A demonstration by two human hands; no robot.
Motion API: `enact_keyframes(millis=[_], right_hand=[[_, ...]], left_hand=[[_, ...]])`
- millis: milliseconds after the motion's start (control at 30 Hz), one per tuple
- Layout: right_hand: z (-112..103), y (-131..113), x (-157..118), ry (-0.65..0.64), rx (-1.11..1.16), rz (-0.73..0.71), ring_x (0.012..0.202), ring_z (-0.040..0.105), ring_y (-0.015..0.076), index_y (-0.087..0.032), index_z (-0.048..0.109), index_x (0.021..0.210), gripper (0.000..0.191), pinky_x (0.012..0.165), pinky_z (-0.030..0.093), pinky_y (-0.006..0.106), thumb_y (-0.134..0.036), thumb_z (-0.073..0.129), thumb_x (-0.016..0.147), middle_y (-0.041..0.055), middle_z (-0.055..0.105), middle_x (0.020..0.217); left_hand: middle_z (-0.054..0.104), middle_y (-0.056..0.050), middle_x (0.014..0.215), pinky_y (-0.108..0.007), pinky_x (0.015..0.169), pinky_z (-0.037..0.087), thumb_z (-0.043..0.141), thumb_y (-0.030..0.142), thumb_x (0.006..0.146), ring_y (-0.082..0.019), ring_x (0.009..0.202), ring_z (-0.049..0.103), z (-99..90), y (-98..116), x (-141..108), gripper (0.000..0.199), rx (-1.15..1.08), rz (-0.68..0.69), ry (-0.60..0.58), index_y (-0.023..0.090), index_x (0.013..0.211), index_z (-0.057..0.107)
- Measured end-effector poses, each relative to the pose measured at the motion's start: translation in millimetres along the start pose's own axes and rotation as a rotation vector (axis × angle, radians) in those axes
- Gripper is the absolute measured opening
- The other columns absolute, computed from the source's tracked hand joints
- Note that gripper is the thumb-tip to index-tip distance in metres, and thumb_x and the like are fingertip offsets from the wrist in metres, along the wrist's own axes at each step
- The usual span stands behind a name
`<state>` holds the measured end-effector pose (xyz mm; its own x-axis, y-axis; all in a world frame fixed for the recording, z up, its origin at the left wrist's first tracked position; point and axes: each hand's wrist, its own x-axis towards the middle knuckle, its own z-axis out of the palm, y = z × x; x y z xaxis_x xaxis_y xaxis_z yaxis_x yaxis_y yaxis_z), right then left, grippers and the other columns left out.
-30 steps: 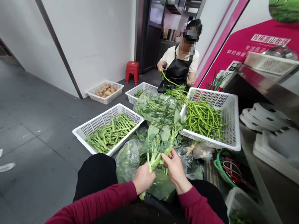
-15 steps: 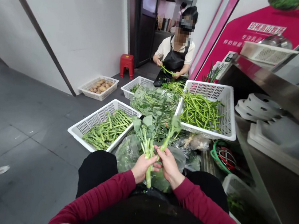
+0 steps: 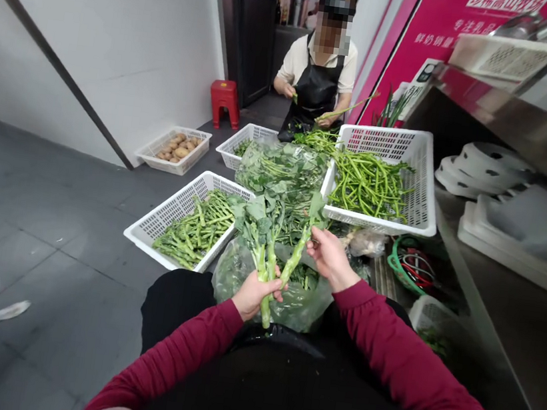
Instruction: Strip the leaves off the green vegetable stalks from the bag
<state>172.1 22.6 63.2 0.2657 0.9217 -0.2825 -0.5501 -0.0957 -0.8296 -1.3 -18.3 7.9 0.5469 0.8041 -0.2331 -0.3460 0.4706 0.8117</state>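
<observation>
Work overall: partway, I judge; bare stalks already fill part of one basket, but leafy greens remain unsorted.
Grey floor (image 3: pixel 50 216): spreads out on my left, under the baskets there.
Co-worker (image 3: pixel 315 76): faces me across the greens, a long stem (image 3: pixel 349 109) in one hand.
Basket on my right (image 3: pixel 420 184): holds a loose pile of long, thin green stems (image 3: pixel 369 187).
Basket on my left (image 3: pixel 172 208): holds thicker stalks (image 3: pixel 194 231), mostly leafless; these look finished.
Leafy heap (image 3: pixel 281 169): lies between the baskets under clear plastic, apparently untouched.
Clear bag (image 3: pixel 299 313): sits open between my knees, more leaves inside, so more is left.
Leafy stalks (image 3: pixel 270 258): stand above that bag, tops fanned away from me, leaves still on.
Left hand (image 3: pixel 252 292): fingers wrapped around the stalks, low down.
Right hand (image 3: pixel 330 256): fingertips bunched beside the rightmost stalk's top; pinching or merely touching, I cannot tell.
</observation>
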Motion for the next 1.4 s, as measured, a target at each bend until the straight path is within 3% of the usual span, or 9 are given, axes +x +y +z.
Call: enact_keyframes(millis=[167, 300, 533, 667, 867, 1000, 1133, 1267, 1400], right_hand=[[14, 18, -14, 0.221, 0.136, -0.139, 0.047, 0.047, 0.007, -0.016, 0.048, 0.065, 0.022, 0.044, 0.045, 0.018, -0.026, 0.067, 0.062, -0.0041, 0.048, 0.052], [29, 24, -26, 0.132, 0.22, -0.144, 0.052, 0.048, 0.0069, -0.016, 0.047, 0.064, 0.023, 0.05, 0.044, 0.018, -0.023, 0.068, 0.06, -0.0033, 0.049, 0.056], [3, 47, -52, 0.072, -0.331, -0.403, 0.054, 0.047, 0.0117, -0.022, 0.05, 0.08, 0.016, 0.051, 0.04, 0.024, -0.021, 0.06, 0.067, -0.0027, 0.052, 0.063], [-16, 55, -56, -0.048, -0.424, -0.33, 0.052, 0.048, 0.0124, -0.021, 0.053, 0.078, 0.01, 0.05, 0.041, 0.026, -0.021, 0.057, 0.068, -0.0012, 0.053, 0.062], [-8, 11, -12, 0.0, -0.164, -0.086, 0.048, 0.048, 0.0067, -0.017, 0.053, 0.081, 0.027, 0.038, 0.037, 0.018, -0.02, 0.065, 0.057, 0.0003, 0.058, 0.076], [-5, 8, -3, 0.045, 0.001, 0.018, 0.044, 0.046, 0.0054, -0.016, 0.053, 0.075, 0.027, 0.035, 0.036, 0.015, -0.013, 0.067, 0.053, -0.0018, 0.056, 0.066], [-8, 17, -3, 0.034, 0.063, 0.088, 0.046, 0.048, 0.0071, -0.015, 0.05, 0.067, 0.027, 0.039, 0.042, 0.018, -0.02, 0.073, 0.053, -0.002, 0.053, 0.059], [-8, 17, -3, 0.041, -0.009, 0.005, 0.04, 0.042, 0.0065, -0.016, 0.048, 0.06, 0.028, 0.034, 0.033, 0.017, -0.023, 0.074, 0.052, -0.0047, 0.046, 0.047], [-6, 16, -3, -0.028, -0.061, -0.047, 0.042, 0.044, 0.0078, -0.015, 0.048, 0.054, 0.023, 0.038, 0.036, 0.019, -0.023, 0.07, 0.055, -0.0033, 0.047, 0.044]], left_hand=[[0.061, -0.004, 0.071, -0.031, 0.064, 0.048, 0.069, 0.026, 0.063, -0.011, 0.055, 0.057, 2.8, 0, -1, 0.038, -0.077, -0.047, 0.072, 0.015, 0.089, 0.043], [0.059, -0.003, 0.072, -0.03, 0.06, 0.049, 0.068, 0.024, 0.063, -0.008, 0.053, 0.052, 8.2, 0, -4, 0.035, -0.096, -0.025, 0.028, 0.013, 0.087, 0.046], [0.056, -0.001, 0.07, -0.025, 0.048, 0.047, 0.067, 0.028, 0.064, -0.005, 0.045, 0.043, 13.7, 7, -5, 0.031, -0.031, 0.023, -0.018, 0.012, 0.084, 0.049], [0.055, 0.002, 0.064, -0.023, 0.046, 0.045, 0.071, 0.029, 0.058, -0.005, 0.043, 0.045, 8.4, 16, 1, 0.036, 0.099, 0.067, 0.136, 0.013, 0.081, 0.049], [0.054, 0.003, 0.06, -0.022, 0.043, 0.041, 0.069, 0.022, 0.056, -0.008, 0.043, 0.047, 0.8, 8, 7, 0.028, 0.378, 0.081, 0.367, 0.016, 0.075, 0.05], [0.059, 0.0, 0.068, -0.027, 0.061, 0.044, 0.066, 0.016, 0.058, -0.014, 0.06, 0.055, -4.0, -1, 8, 0.021, 0.554, 0.226, 0.429, 0.018, 0.075, 0.054], [0.061, -0.002, 0.076, -0.028, 0.074, 0.041, 0.065, 0.016, 0.06, -0.018, 0.075, 0.056, -9.1, -4, 4, 0.02, 0.661, 0.311, 0.457, 0.022, 0.078, 0.06], [0.057, -0.003, 0.07, -0.027, 0.075, 0.039, 0.068, 0.016, 0.056, -0.02, 0.077, 0.054, -12.5, -3, 1, 0.018, 0.681, 0.33, 0.555, 0.022, 0.072, 0.062], [0.057, -0.003, 0.073, -0.028, 0.079, 0.038, 0.067, 0.017, 0.058, -0.021, 0.081, 0.054, -14.1, -4, 2, 0.02, 0.716, 0.333, 0.544, 0.023, 0.076, 0.062]])
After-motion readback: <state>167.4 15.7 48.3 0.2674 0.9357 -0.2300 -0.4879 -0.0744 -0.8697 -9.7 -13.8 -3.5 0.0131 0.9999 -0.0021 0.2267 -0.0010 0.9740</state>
